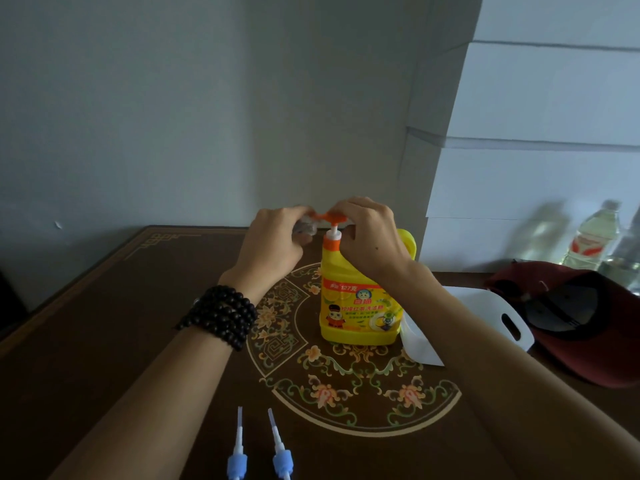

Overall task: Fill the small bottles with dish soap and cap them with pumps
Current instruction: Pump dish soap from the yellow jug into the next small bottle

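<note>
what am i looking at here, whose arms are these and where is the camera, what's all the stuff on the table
There is no machine here. One camera sits on a person's head and looks forward and down, so the two bare arms are that person's own. On the brown patterned table stands a yellow dish soap jug with an orange pump. The right hand is curled over the pump head. The left hand, with dark beads on its wrist, holds a small clear bottle at the spout; the bottle is blurred and mostly hidden. Near the front edge lie two blue pumps, not yet fitted. To the right are a white container and a red cap.
</note>
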The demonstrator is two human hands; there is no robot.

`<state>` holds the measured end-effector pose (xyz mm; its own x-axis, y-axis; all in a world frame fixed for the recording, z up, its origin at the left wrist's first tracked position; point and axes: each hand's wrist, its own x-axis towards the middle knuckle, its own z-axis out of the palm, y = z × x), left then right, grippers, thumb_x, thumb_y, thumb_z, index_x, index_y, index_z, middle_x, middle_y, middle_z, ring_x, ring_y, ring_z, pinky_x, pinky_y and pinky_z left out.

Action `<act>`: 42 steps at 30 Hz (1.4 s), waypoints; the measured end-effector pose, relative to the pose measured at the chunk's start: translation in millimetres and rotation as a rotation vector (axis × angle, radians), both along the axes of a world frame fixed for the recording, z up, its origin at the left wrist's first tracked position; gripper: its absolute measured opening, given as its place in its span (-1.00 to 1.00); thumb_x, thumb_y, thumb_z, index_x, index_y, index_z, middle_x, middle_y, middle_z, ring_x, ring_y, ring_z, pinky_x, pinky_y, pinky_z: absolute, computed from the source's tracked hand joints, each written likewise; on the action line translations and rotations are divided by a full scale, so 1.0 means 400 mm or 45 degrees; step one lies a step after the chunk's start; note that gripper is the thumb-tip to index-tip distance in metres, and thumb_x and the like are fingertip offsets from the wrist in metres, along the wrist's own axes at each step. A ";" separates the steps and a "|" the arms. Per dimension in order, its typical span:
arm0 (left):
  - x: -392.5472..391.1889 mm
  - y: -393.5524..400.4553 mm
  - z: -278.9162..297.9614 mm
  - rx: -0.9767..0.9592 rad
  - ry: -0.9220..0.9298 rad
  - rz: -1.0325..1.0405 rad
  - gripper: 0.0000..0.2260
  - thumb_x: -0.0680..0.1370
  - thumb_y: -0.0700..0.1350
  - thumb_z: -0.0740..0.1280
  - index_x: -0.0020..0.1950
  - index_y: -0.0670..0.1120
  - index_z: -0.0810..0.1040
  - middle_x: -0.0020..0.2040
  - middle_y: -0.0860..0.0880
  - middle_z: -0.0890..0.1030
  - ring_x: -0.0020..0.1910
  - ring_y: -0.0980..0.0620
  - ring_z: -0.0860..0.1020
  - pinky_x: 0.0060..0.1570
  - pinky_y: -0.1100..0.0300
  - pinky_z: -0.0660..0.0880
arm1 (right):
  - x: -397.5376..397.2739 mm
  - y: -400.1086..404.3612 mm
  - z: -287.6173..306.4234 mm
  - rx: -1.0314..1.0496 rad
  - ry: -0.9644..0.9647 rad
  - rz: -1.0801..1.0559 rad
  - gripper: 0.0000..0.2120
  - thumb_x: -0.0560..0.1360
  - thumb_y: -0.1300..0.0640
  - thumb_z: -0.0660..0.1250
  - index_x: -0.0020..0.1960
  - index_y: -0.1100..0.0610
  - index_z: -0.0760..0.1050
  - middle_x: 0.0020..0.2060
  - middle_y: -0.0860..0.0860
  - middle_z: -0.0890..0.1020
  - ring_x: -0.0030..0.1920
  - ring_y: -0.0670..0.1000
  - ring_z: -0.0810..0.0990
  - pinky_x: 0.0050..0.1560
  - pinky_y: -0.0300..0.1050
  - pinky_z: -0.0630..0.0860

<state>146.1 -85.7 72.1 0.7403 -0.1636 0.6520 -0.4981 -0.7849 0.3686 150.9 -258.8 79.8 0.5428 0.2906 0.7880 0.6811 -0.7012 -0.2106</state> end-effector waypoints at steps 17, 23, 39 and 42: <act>0.006 -0.002 -0.016 -0.007 -0.052 0.015 -0.77 0.49 -0.23 0.49 0.12 -0.01 0.68 -0.09 0.00 0.74 -0.08 -0.05 0.68 -0.17 0.25 0.42 | -0.002 -0.009 -0.019 0.034 -0.035 0.028 -0.70 0.43 0.29 0.19 0.03 0.25 0.66 -0.05 0.15 0.71 -0.03 0.16 0.66 -0.01 -0.04 0.61; 0.012 -0.004 -0.010 0.000 -0.089 0.043 -0.81 0.48 -0.22 0.49 0.07 -0.05 0.69 -0.12 0.02 0.73 -0.08 -0.05 0.67 -0.15 0.28 0.36 | 0.021 -0.006 -0.022 0.065 -0.103 -0.005 -0.76 0.35 0.40 0.39 -0.03 0.22 0.68 -0.12 0.12 0.72 -0.10 0.13 0.67 -0.07 -0.15 0.59; 0.010 -0.008 -0.004 0.032 -0.138 0.063 -0.75 0.47 -0.24 0.50 0.13 -0.07 0.68 -0.08 -0.06 0.74 -0.08 -0.16 0.67 -0.16 0.20 0.44 | 0.010 -0.004 -0.029 0.093 -0.080 -0.014 -0.82 0.46 0.38 0.39 0.04 0.27 0.66 -0.03 0.15 0.70 0.01 0.13 0.65 0.01 -0.12 0.58; 0.012 -0.005 -0.016 0.023 -0.119 0.052 -0.76 0.47 -0.22 0.50 0.12 -0.05 0.68 -0.10 -0.04 0.74 -0.11 -0.11 0.68 -0.15 0.25 0.42 | 0.019 0.009 -0.038 0.129 -0.080 -0.036 -0.86 0.42 0.42 0.38 -0.05 0.30 0.65 -0.13 0.16 0.67 -0.08 0.15 0.62 -0.09 -0.11 0.57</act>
